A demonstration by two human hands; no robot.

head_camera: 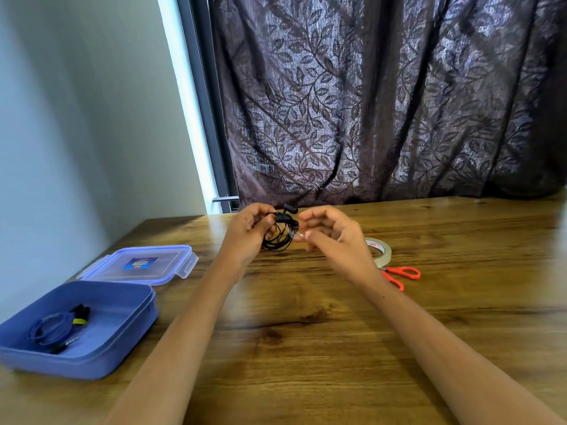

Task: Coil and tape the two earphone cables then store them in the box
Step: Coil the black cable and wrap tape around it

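My left hand (250, 231) holds a coiled black earphone cable (280, 233) above the table, earbuds sticking up at the top. My right hand (331, 237) pinches a small clear piece of tape (296, 236) against the coil's right side. A coiled blue earphone cable (50, 329) with a yellow band lies inside the open blue box (122, 342) at the near left. The tape roll (380, 250) lies on the table just right of my right hand, partly hidden by it.
The box's clear lid (171, 265) lies behind the box. Orange-handled scissors (402, 274) rest beside the tape roll. The wooden table (306, 332) meets a dark leaf-patterned curtain (383, 102) at the back and a wall on the left.
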